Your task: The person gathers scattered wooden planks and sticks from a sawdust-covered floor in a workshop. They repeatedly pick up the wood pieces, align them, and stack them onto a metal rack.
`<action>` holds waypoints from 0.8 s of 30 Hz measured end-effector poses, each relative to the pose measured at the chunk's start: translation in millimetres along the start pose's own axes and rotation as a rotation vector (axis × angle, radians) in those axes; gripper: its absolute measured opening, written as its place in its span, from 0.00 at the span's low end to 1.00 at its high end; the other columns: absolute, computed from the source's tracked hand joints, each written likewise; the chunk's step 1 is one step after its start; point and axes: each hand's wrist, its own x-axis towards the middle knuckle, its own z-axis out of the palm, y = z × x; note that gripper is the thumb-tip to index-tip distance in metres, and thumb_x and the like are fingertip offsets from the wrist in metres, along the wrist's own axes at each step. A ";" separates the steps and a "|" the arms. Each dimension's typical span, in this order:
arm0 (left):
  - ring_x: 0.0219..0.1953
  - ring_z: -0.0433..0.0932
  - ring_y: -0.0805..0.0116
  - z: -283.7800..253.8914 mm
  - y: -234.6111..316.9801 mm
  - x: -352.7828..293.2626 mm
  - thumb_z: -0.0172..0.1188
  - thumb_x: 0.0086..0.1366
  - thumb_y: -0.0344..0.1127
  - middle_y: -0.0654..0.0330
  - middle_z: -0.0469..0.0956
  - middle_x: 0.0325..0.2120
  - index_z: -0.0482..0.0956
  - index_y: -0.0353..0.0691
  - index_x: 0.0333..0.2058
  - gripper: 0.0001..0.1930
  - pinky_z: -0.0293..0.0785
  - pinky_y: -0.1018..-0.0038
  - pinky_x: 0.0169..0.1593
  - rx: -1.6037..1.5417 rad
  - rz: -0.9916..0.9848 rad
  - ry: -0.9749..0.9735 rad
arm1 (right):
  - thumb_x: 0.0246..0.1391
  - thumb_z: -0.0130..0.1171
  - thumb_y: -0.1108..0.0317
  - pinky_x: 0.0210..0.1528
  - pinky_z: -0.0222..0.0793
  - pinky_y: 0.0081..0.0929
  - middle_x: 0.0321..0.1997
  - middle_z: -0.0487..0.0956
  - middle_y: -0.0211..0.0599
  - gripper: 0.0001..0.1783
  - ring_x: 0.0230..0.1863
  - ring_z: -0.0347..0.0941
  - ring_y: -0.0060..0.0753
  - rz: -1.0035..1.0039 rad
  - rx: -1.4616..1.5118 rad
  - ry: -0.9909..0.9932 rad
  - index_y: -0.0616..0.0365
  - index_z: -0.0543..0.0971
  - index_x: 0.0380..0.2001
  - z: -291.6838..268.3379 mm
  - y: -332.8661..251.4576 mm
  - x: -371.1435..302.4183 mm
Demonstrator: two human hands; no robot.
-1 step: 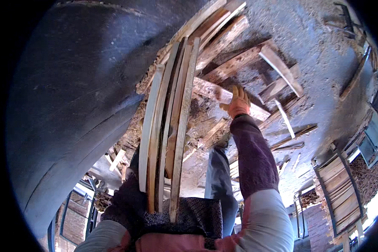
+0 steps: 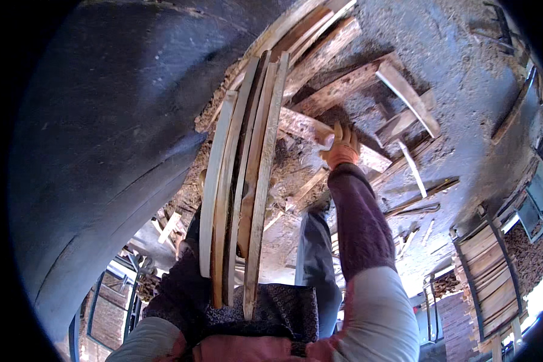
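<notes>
A bundle of several long wooden slats (image 2: 240,181) stands lengthwise before me, carried on my left arm. My left hand (image 2: 271,182) is mostly hidden behind the slats. Only small bits of glove show at their edges, so it appears to hold them from beneath. Farther out to the right, my right hand (image 2: 342,148), in a tan and orange glove, is on a wooden plank (image 2: 304,125) lying on the ground. Its thumb lies on the near side and its fingers reach over the plank, closed on it.
Loose boards (image 2: 347,87) and a short light piece (image 2: 407,99) lie crossed beyond my right hand. A thin strip (image 2: 412,169) is to the right. A large dark curved surface (image 2: 108,133) fills the left. Stacked wood stands in a metal rack (image 2: 489,274) at right.
The loose boards on the ground have shifted very slightly to the right in the picture. Both hands keep almost the same places, the right one still on the plank.
</notes>
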 end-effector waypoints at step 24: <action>0.54 0.78 0.66 0.4 4.2 -15.9 0.47 0.76 0.40 0.55 0.74 0.59 0.66 0.37 0.65 0.23 0.77 0.72 0.57 -0.047 0.073 0.027 | 0.68 0.44 0.38 0.70 0.56 0.34 0.65 0.72 0.47 0.40 0.67 0.65 0.37 -0.377 1.688 -0.133 0.67 0.70 0.62 -9.0 -111.0 -124.0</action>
